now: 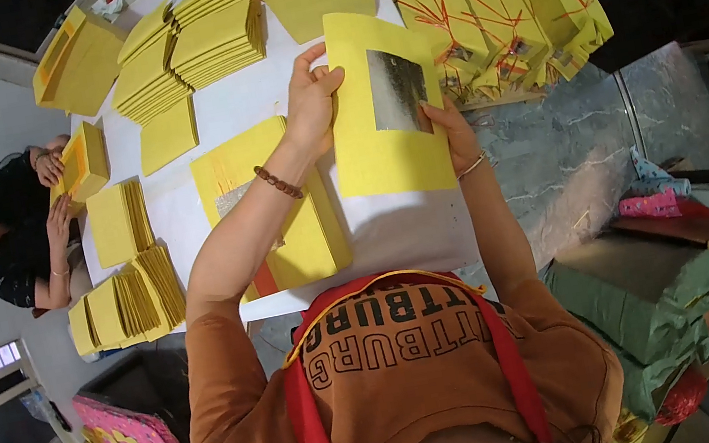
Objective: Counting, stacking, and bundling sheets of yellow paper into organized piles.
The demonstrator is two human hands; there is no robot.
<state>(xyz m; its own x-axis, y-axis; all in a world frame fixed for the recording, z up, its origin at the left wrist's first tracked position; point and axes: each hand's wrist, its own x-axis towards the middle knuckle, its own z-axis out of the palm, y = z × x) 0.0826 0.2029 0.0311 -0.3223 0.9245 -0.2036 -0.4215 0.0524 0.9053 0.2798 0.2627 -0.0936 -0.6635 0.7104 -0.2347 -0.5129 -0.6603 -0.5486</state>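
A yellow paper sheet point(357, 126) with a dark, silvery-grey square in its middle is held up above the table, slightly tilted. My left hand point(316, 100) pinches its left edge, thumb on the front. At the right edge my right hand point(456, 132) grips it too, with the thumb on the front and the other fingers mostly hidden behind. Whether it is one sheet or a thin few together, I cannot tell. Under my left forearm lies a thick yellow paper stack point(319, 237) with a silvery patch and an orange mark, partly covered by the arm.
Yellow paper bundles point(214, 42) fill the far side of the white table point(413, 230); more stand at left point(126, 300). Bundles tied with red string point(488, 8) are at far right. Across the left side, a person point(15, 234) handles a yellow block point(84, 165). Green-wrapped boxes point(642, 294) sit lower right.
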